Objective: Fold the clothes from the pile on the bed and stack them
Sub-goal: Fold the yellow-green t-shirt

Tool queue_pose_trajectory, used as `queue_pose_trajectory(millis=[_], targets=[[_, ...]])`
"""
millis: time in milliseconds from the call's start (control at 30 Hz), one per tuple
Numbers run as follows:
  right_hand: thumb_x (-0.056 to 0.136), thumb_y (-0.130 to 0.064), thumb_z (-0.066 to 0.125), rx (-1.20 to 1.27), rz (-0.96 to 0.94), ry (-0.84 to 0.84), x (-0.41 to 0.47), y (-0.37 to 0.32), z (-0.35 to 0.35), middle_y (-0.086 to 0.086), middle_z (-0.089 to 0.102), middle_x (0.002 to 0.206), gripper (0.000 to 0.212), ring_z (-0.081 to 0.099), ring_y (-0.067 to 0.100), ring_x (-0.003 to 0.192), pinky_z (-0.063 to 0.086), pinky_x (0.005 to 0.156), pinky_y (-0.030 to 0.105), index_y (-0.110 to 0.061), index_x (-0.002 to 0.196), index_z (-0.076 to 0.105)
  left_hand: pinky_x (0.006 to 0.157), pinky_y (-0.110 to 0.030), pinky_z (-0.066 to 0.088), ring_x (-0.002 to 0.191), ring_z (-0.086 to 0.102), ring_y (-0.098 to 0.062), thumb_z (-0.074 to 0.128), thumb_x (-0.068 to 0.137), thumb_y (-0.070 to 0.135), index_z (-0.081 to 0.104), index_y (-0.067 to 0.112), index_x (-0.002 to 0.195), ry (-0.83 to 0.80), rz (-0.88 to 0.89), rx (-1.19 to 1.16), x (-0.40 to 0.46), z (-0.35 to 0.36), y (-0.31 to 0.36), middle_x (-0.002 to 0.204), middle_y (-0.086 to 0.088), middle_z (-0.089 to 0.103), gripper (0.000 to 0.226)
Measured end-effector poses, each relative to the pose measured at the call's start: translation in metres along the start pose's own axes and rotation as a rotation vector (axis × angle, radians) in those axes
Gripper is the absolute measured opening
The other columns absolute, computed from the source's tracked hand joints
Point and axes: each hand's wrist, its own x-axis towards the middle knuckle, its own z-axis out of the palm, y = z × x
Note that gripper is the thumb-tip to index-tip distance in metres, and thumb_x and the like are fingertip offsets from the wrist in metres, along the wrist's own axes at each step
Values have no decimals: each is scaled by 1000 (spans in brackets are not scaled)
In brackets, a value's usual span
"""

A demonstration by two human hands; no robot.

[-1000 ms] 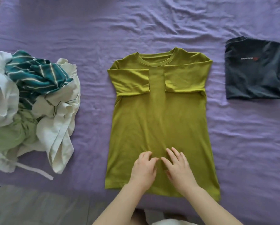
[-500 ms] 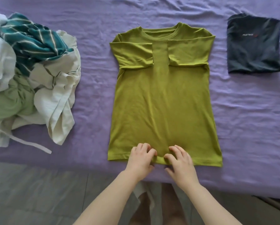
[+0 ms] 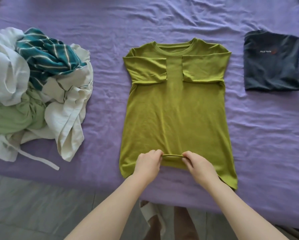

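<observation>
An olive-green T-shirt [image 3: 174, 115] lies flat on the purple bed sheet [image 3: 107, 104], neck away from me, both sleeves folded inward across the chest. My left hand [image 3: 147, 163] and my right hand [image 3: 199, 162] pinch its bottom hem near the middle, a short strip of hem lifted between them. A pile of unfolded clothes [image 3: 36, 87] lies at the left: white pieces, a teal striped one, a pale green one. A folded dark navy shirt [image 3: 271, 61] rests at the upper right.
The bed's near edge runs just below the shirt's hem, with grey floor [image 3: 41, 208] beneath it. A white strap [image 3: 39, 159] trails from the pile toward the edge. Bare sheet lies between the green shirt and the navy one.
My hands went from lying on the shirt's lower part to its bottom hem, then took hold of it and raised it a little. The camera view shifted.
</observation>
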Motion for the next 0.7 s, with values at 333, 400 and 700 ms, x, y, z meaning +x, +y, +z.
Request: queue_pose_trajectory(millis=[333, 400, 700], targets=[[80, -53, 65, -2, -16, -46, 118, 9, -119, -12, 56, 80, 31, 56, 15, 81, 41, 64, 29, -25, 93, 62, 65, -31, 39, 84, 53, -13, 66, 78, 56, 59, 23, 93, 35, -133, -159, 106, -109, 7, 88, 9, 59, 37], [83, -37, 66, -6, -78, -81, 141, 16, -135, -12, 56, 86, 21, 58, 15, 90, 46, 72, 30, -24, 99, 64, 72, -31, 43, 87, 54, -14, 71, 81, 39, 62, 22, 95, 33, -106, -243, 126, -126, 4, 89, 8, 58, 24], [85, -12, 62, 219, 102, -31, 204, 25, -161, -2, 64, 81, 15, 57, 18, 80, 44, 73, 31, -27, 85, 64, 71, -25, 42, 86, 56, -14, 64, 89, 24, 65, 23, 99, 186, -217, -422, 191, -169, -15, 85, 9, 59, 11]])
